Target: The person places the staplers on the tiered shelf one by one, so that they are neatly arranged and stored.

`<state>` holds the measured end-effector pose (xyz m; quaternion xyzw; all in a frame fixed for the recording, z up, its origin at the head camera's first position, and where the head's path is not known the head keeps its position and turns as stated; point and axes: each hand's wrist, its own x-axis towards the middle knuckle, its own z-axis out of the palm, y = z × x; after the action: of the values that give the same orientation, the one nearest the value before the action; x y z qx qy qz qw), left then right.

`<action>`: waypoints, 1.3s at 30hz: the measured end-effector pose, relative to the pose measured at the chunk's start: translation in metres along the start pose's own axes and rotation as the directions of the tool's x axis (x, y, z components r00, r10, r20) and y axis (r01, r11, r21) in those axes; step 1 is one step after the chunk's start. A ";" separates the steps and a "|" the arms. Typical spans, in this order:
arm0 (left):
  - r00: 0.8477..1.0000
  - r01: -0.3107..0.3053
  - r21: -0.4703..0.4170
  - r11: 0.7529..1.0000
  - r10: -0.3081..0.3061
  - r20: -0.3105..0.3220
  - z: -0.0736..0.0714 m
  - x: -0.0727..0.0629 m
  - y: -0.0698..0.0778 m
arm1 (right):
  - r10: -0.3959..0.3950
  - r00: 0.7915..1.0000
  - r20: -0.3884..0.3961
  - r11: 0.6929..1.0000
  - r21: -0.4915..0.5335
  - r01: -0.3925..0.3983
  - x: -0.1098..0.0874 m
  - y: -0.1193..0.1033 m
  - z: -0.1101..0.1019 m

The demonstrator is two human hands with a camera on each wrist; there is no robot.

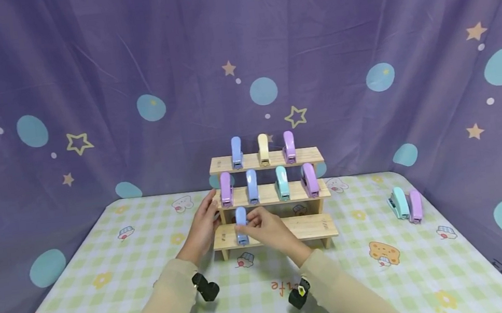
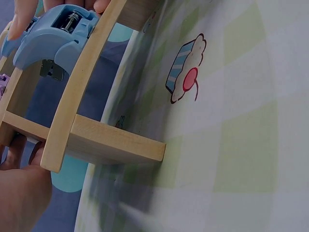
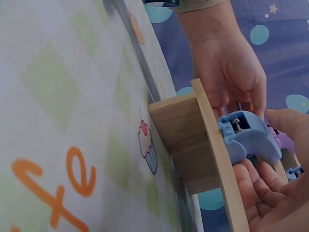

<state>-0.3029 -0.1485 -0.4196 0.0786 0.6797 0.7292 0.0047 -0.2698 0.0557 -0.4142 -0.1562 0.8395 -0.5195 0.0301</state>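
A three-tier wooden display stand (image 1: 306,227) faces me, with a blue stapler (image 1: 240,215) upright at the left of its lowest tier. My right hand (image 1: 268,230) holds this stapler from the right, thumb at its front and fingers behind. In the right wrist view, the stapler (image 3: 253,137) rests over the shelf board, its spring showing. My left hand (image 1: 202,229) grips the stand's left side, beside the middle and bottom tiers. Part of its fingers is hidden behind the wood in the left wrist view.
Blue, cream (image 1: 264,149) and purple staplers line the top tier. Several more, purple, blue and teal (image 1: 282,183), stand on the middle tier. At the table's right are a teal stapler (image 1: 399,203) and a purple stapler (image 1: 415,206). A purple curtain (image 1: 329,27) hangs behind.
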 end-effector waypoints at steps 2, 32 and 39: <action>1.000 0.002 -0.002 1.000 -0.002 0.002 0.001 -0.001 0.001 | -0.007 1.000 0.019 1.000 0.001 0.007 -0.001 0.002 -0.004; 1.000 0.011 -0.026 1.000 -0.012 -0.026 0.002 0.002 0.000 | -0.063 0.980 0.188 0.998 -0.011 0.067 -0.036 0.040 -0.098; 0.999 0.016 -0.032 0.999 -0.017 -0.034 0.002 0.001 0.001 | -0.009 0.988 0.152 0.998 -0.058 0.018 -0.047 0.052 -0.130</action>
<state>-0.3034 -0.1461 -0.4188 0.0605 0.6688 0.7410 0.0004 -0.2647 0.2030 -0.4061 -0.2017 0.8488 -0.4811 0.0856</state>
